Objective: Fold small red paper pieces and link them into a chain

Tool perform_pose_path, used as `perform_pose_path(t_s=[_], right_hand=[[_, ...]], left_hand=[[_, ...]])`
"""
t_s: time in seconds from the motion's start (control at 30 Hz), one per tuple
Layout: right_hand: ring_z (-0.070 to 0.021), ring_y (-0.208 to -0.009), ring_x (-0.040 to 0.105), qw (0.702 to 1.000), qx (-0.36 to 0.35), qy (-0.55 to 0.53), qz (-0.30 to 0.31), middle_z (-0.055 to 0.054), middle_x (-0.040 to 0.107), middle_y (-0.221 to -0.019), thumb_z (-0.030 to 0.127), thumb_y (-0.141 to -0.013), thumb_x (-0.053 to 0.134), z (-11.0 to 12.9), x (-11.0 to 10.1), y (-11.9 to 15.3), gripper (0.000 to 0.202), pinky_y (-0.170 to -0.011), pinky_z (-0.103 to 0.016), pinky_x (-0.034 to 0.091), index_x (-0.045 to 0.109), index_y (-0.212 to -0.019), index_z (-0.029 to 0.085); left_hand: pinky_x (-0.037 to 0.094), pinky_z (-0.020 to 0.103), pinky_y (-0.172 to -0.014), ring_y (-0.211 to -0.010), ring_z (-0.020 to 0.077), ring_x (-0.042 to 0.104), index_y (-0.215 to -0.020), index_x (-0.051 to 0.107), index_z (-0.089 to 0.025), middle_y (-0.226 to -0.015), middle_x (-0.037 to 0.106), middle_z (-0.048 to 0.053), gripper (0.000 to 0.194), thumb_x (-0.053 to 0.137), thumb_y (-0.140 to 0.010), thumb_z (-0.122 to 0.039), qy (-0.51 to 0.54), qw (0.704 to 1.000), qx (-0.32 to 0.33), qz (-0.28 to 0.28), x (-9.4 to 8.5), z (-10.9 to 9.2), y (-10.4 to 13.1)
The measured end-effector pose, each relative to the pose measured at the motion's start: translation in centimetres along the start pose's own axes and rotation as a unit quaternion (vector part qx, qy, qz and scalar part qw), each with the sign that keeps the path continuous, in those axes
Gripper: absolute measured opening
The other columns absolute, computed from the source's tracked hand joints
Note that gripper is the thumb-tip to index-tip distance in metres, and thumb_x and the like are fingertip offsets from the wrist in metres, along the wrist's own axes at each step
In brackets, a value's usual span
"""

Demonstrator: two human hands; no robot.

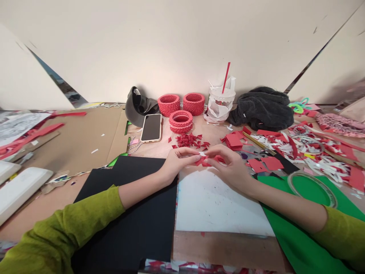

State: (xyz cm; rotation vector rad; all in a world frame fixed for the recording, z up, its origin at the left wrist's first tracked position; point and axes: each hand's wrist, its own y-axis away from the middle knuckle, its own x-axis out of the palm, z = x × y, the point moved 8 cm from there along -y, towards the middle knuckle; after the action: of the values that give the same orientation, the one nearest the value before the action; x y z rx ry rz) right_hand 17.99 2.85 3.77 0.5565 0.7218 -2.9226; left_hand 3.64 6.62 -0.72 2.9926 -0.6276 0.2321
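Note:
My left hand (177,163) and my right hand (232,170) meet above the top end of a white sheet (216,203). Between their fingertips is a small piece of red paper (202,161) with a whitish edge, pinched from both sides. Fingers partly cover it, so its exact shape is hard to make out. Just beyond the hands lies a heap of small folded red paper pieces (188,140). To the right of it sits a stack of red paper squares (233,140). Three red rings (181,122) built from folded paper stand behind the heap.
Left are a phone (151,128), a dark cap (138,106), black board (128,213) and cardboard (85,133). Behind stands a plastic cup (221,102) with a red straw, beside dark cloth (264,107). Right lie paper scraps (322,167), a tape roll (333,199) and green sheet (310,186).

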Motion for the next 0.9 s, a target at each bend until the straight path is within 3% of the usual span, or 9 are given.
perform_pose_path(t_s=[0.1,0.23,0.53,0.7,0.9], right_hand=[[-0.0163,-0.092,0.063,0.997,-0.076,0.017,-0.005,-0.002,0.067,-0.093,0.011,-0.08,0.067,0.9,-0.1,0.2,0.013,-0.085,-0.031,0.048,0.068,-0.085,0.023],[-0.0159,-0.086,0.063,0.995,-0.087,0.041,-0.003,-0.001,0.066,-0.09,0.011,-0.082,0.065,0.7,0.1,0.4,0.014,-0.079,-0.031,0.049,0.068,-0.082,0.025],[-0.0183,-0.084,0.061,0.997,-0.036,0.055,0.032,-0.003,0.063,-0.086,0.013,-0.088,0.055,0.5,0.5,0.2,0.014,-0.078,-0.034,0.047,0.062,-0.081,0.023],[-0.0178,-0.08,0.061,0.999,0.02,0.012,0.024,-0.002,0.066,-0.083,0.021,-0.085,0.062,-0.5,0.4,0.2,0.002,-0.074,-0.033,0.047,0.062,-0.086,0.022],[-0.0164,-0.077,0.061,0.996,0.067,-0.053,0.025,-0.002,0.065,-0.08,0.027,-0.082,0.066,-1.0,0.5,0.2,0.009,-0.069,-0.03,0.049,0.062,-0.085,0.02]], left_hand=[[0.051,0.025,-0.076,-0.075,0.0122,0.065,-0.086,0.074,-0.015,-0.082,0.072,0.004,0.023,0.08,-0.068,-0.028,0.027,0.999,-0.022,0.012,0.0,0.3,-0.2],[0.051,0.025,-0.077,-0.073,0.0113,0.065,-0.085,0.074,-0.015,-0.079,0.072,0.003,0.023,0.081,-0.067,-0.027,0.024,0.999,-0.035,0.025,0.2,0.4,-0.2],[0.052,0.029,-0.075,-0.074,0.0152,0.067,-0.084,0.075,-0.015,-0.081,0.073,0.005,0.022,0.08,-0.067,-0.029,-0.044,0.999,0.0,0.026,0.4,-0.2,0.1],[0.054,0.028,-0.077,-0.076,0.0148,0.068,-0.081,0.074,-0.015,-0.086,0.074,0.005,0.016,0.078,-0.07,-0.026,-0.028,0.998,0.042,0.042,0.8,-0.6,0.4],[0.055,0.029,-0.077,-0.076,0.016,0.069,-0.083,0.074,-0.014,-0.083,0.074,0.005,0.019,0.08,-0.068,-0.023,-0.029,0.996,0.053,0.059,1.3,-0.7,0.4]])
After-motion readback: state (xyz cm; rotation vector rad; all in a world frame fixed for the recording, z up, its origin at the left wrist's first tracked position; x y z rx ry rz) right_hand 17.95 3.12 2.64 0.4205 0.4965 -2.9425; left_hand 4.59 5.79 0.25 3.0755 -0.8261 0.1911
